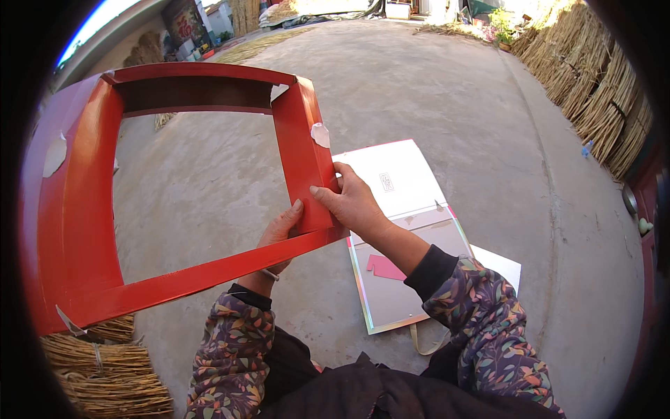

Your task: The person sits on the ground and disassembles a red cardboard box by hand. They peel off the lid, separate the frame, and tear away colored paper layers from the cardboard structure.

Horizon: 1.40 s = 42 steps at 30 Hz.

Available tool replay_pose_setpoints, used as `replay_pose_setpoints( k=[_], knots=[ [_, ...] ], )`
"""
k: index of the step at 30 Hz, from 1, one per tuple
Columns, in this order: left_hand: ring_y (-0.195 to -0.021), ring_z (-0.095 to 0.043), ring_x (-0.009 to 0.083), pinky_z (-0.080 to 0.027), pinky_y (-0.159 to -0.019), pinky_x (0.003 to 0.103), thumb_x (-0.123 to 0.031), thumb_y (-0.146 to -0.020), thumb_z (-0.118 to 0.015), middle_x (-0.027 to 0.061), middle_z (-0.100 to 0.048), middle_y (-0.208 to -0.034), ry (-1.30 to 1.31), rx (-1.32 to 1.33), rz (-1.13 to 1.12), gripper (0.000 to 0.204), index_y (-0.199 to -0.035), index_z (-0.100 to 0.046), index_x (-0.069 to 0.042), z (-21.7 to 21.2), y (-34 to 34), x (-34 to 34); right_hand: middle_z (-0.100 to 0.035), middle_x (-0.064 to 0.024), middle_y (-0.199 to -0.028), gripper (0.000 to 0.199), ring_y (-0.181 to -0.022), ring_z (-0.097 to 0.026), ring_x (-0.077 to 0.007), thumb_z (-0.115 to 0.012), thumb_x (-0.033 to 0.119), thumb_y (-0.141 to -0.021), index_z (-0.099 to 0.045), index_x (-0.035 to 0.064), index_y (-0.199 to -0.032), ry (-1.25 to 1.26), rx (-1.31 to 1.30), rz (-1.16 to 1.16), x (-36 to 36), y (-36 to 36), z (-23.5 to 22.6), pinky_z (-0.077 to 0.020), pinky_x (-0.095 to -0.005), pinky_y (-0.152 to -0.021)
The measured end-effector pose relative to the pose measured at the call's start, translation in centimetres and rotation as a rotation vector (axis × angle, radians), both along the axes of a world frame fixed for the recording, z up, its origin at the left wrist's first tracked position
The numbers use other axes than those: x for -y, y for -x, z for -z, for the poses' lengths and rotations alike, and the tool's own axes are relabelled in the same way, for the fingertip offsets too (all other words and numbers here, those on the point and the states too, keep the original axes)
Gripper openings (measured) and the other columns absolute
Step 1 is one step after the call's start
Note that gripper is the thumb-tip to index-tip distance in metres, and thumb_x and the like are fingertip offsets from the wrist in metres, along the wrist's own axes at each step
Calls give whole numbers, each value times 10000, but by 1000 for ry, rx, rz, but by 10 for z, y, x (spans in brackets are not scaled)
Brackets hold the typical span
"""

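Note:
A large red cardboard frame (91,202), open through its middle, is held up at the left. Pale torn patches show on its sides and corners. My right hand (352,202) grips its right side, thumb on the front face and fingers round the outer edge. Just to the left, my left hand (280,227) is closed on the same side near the lower corner, thumb against the inner face; its other fingers are partly hidden behind the frame. Beyond my right forearm, an opened-out flat box (419,248) with a white panel and a grey panel lies on the ground.
A pink card piece (384,267) rests on the grey panel, and a ribbon handle (427,342) hangs off its near edge. Bundles of dry stalks (105,377) lie at the lower left. More stalks (586,77) lean along the right side of the concrete yard (447,84).

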<state>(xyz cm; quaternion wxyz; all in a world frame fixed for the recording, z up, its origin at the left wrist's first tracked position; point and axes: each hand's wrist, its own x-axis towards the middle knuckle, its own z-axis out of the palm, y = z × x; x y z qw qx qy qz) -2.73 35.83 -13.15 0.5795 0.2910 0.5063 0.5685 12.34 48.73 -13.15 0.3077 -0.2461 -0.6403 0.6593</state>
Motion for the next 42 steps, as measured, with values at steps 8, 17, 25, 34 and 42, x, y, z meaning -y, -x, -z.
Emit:
replay_pose_setpoints(
  k=[8, 17, 25, 34, 42],
  knots=[
    [-1147, -651, 149, -531, -968, 301, -459, -969, -727, 54, -680, -1258, -81, -142, -388, 579, -1348, -582, -45, 3, -1, -4, -681, -314, -1166, 673, -1066, -706, -415, -660, 306, -965, -378, -44, -1466, -220, 118, -93, 33, -3, 23, -554, -435, -948],
    [-1142, -637, 150, -510, -991, 304, -424, -944, -771, 54, -674, -1259, -188, -247, -401, 598, -1342, -577, -22, 6, -3, -2, -678, -309, -1183, 690, -1070, -708, -415, -651, 429, -997, -398, -46, -1428, -238, 140, -96, 30, -3, 22, -558, -441, -939],
    [-1095, -667, 153, -548, -956, 307, -290, -956, -777, 62, -690, -1225, -152, -227, -246, 481, -1323, -600, -34, -4, -23, -4, -694, -270, -1150, 679, -1043, -718, -356, -702, 457, -975, -482, -56, -1360, -264, -10, 78, 4, -3, -4, -570, -416, -902],
    [-1049, -691, 153, -576, -914, 300, -232, -953, -778, 64, -709, -1198, -134, -172, -209, 433, -1299, -625, -21, -3, -27, -5, -709, -235, -1089, 541, -989, -726, -321, -737, 319, -949, -527, -57, -1277, -257, -16, 132, 3, -7, -12, -573, -408, -869],
    [-1057, -684, 153, -563, -929, 299, -292, -955, -777, 67, -708, -1196, -145, -264, -222, 473, -1298, -616, -10, -6, -33, -8, -721, -227, -1064, 528, -949, -732, -313, -748, 329, -940, -547, -55, -1241, -215, -38, 184, -1, -1, -5, -578, -408, -836]
  ],
)
